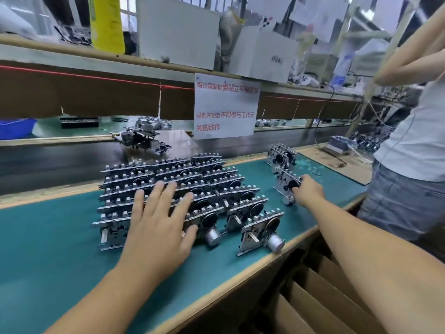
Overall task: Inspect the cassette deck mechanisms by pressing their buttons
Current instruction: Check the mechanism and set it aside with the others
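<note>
My left hand [159,222] lies flat, fingers spread, on the packed block of silver stamped-metal cassette deck mechanisms [173,189] on the green bench mat [48,249]. Beside its thumb stands a lone unit with a round silver motor can [274,242]. Further right, my right hand [307,191] grips an upright mechanism [287,182]; more stand beyond it. These look light, rigid and sharp-edged, with fragile levers, so I'd hold the frame edges and press only the key tabs.
</note>
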### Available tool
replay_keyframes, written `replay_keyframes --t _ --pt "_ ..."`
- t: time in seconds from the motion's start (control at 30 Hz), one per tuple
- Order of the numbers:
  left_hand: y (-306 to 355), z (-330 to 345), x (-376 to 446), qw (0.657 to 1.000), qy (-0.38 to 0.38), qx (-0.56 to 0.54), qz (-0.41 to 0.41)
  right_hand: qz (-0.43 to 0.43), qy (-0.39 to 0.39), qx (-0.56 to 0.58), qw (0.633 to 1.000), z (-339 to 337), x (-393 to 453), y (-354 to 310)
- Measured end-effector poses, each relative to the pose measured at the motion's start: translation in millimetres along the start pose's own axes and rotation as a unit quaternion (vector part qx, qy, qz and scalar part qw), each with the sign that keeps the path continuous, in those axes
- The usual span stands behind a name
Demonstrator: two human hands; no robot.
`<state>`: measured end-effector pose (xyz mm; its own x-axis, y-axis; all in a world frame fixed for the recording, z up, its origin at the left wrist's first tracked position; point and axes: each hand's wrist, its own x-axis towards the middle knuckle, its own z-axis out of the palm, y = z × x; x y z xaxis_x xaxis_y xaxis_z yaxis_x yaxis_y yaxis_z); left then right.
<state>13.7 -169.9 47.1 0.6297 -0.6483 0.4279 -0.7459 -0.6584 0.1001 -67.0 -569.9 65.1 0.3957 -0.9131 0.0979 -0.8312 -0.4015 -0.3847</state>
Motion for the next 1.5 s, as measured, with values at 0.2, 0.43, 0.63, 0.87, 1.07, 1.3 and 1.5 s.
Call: replay_keyframes --t 0.2,0.43,0.63,0.87,1.07,1.3,1.5 --pt "-6 4 4 0.995 -0.088 0.038 -0.036 -0.307 0.172 0.069 0.933 -20 -60 -21" --pt "-22 -31 -41 0.974 0.104 -0.170 0.108 -0.420 -0.184 -0.086 0.885 -43 -133 17" --pt "-90 -43 -101 0.963 0.093 -0.252 -0.029 -0.531 -0.211 -0.190 0.798 -57 -183 -3" --pt "-114 -57 -128 0.740 -0.058 -0.606 -0.286 -0.710 0.022 0.057 0.702 -20 -277 -77" --pt "-126 -51 -136 0.728 0.060 -0.592 -0.341 -0.716 0.044 0.165 0.677 65 -353 -146" --pt "-133 -42 -141 0.718 0.113 -0.606 -0.324 -0.654 -0.090 0.133 0.739 88 -373 -144" --pt "-133 -44 -145 0.703 0.091 -0.645 -0.287 -0.625 -0.029 0.124 0.770 90 -395 -150"
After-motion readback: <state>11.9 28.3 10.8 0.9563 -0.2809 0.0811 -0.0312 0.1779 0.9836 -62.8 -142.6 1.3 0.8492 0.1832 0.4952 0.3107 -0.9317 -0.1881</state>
